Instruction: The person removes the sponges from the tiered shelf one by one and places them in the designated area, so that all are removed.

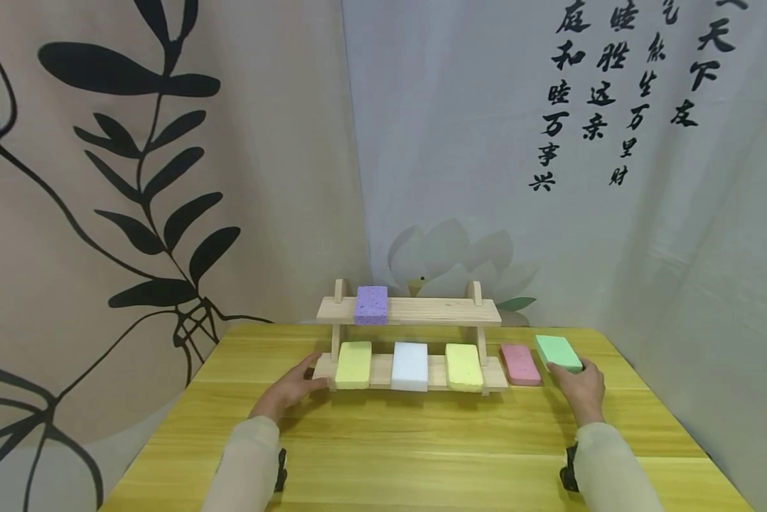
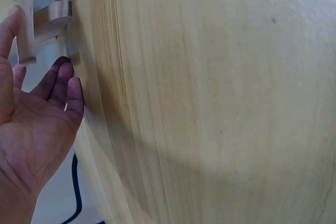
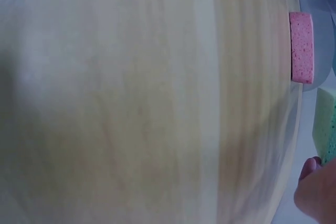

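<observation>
A two-tier wooden rack (image 1: 415,311) stands on the table. At the left end of its lower board, my left hand (image 1: 291,390) rests its thumb and fingertips. In the left wrist view that palm (image 2: 37,135) faces the camera, fingers loosely extended. My right hand (image 1: 578,390) pinches a green sponge (image 1: 559,352) by its near end, thumb on the left side. On the table to its left lies a pink sponge (image 1: 520,365). The lower board bears a yellow sponge (image 1: 354,365), a white sponge (image 1: 410,366) and another yellow sponge (image 1: 463,367). Up top sits a purple sponge (image 1: 372,305).
The wood-grain table (image 1: 421,455) has its back edge just behind the rack. Behind it hangs a printed curtain (image 1: 281,178) with dark leaves and characters. Dark straps show at both wrists.
</observation>
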The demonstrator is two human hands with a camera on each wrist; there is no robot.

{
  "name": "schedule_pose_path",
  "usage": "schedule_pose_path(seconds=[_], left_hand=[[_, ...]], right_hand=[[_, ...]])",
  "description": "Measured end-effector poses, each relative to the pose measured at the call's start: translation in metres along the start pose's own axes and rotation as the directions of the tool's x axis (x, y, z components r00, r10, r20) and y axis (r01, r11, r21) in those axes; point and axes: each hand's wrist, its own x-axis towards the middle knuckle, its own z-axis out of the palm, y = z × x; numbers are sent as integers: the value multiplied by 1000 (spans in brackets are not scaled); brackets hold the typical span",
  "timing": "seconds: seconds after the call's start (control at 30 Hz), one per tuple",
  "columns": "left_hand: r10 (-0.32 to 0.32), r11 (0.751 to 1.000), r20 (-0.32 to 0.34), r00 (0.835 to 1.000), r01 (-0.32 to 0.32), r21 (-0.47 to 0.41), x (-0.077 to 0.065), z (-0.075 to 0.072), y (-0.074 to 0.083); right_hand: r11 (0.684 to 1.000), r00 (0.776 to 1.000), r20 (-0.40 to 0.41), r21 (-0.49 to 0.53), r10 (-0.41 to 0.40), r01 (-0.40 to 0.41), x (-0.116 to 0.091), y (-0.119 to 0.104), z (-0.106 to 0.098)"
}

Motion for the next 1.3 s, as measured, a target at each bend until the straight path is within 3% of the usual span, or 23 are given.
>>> schedule_pose_path(seconds=[0.53, 0.97, 1.3], left_hand=[[2, 1000, -2, 1000, -2, -2, -3, 0, 4], [-3, 1000, -20, 1000, 3, -24, 0, 1, 0], [-15, 999, -4, 1000, 15, -32, -5, 1, 3]], right_hand=[[992, 997, 56, -115, 54, -47, -1, 2, 3], [974, 996, 78, -225, 31, -13, -5, 4, 3], [971, 993, 109, -241, 35, -8, -5, 5, 1]])
